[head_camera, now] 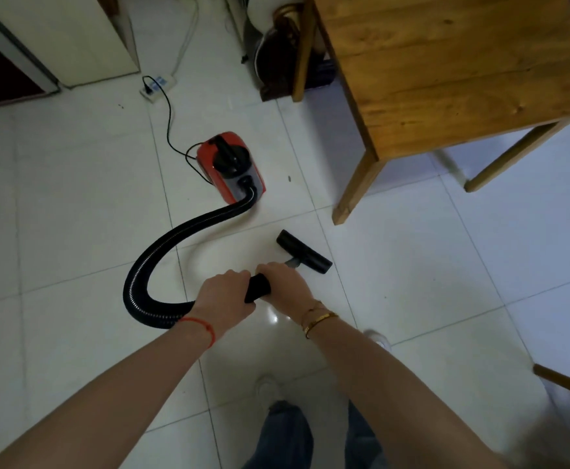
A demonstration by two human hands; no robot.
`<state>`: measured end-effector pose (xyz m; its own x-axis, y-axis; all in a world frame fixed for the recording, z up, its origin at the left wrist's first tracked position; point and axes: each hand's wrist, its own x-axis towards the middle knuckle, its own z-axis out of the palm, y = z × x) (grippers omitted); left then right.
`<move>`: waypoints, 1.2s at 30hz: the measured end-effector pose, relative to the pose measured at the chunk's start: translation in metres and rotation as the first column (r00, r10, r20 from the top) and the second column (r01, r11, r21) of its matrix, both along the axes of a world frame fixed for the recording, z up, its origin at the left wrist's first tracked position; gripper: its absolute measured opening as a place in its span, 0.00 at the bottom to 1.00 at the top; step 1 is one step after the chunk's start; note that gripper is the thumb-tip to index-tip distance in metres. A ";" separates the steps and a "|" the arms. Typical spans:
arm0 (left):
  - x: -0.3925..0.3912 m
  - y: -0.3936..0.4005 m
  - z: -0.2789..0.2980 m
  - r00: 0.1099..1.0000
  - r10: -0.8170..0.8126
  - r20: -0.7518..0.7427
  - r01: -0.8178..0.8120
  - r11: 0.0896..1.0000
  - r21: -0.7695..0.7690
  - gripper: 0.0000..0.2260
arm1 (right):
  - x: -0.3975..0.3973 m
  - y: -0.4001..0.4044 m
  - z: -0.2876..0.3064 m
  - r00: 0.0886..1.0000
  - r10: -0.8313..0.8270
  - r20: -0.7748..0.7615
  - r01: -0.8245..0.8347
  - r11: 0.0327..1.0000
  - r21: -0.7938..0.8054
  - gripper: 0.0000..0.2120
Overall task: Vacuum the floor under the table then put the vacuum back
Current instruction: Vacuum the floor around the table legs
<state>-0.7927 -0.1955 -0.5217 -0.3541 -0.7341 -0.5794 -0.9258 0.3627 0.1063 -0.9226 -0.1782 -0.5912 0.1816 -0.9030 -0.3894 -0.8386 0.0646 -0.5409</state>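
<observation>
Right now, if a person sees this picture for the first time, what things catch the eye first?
First, both hands, left hand and right hand, gripping the black wand handle at the centre. Then the red vacuum cleaner on the white tiled floor, its black hose curving left. The wooden table fills the upper right.

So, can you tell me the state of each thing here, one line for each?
Left hand: grips the vacuum handle.
Right hand: grips the same handle, further forward.
Floor nozzle: flat on the tiles, not yet under the table.
Hose: curved, joined to the red vacuum body.
Vacuum body: upright on the floor.
Power cord: plugged into the power strip.
</observation>
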 end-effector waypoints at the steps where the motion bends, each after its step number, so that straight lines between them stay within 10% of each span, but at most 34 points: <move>1: 0.007 -0.003 0.000 1.000 0.005 0.003 -0.005 1.000 -0.002 0.08 | 0.007 -0.004 0.000 1.000 0.004 0.004 -0.004 1.000 -0.006 0.04; 36: -0.132 -0.288 -0.056 0.938 0.308 -0.157 -0.315 0.949 -0.020 0.12 | -0.135 -0.326 -0.031 0.974 0.213 -0.071 -0.212 0.977 0.033 0.06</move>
<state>-0.9246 -0.4835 -0.5781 -0.1836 -0.8453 -0.5017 -0.9678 0.0659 0.2430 -1.0577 -0.5044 -0.6224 0.3384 -0.8367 -0.4307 -0.8719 -0.1066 -0.4780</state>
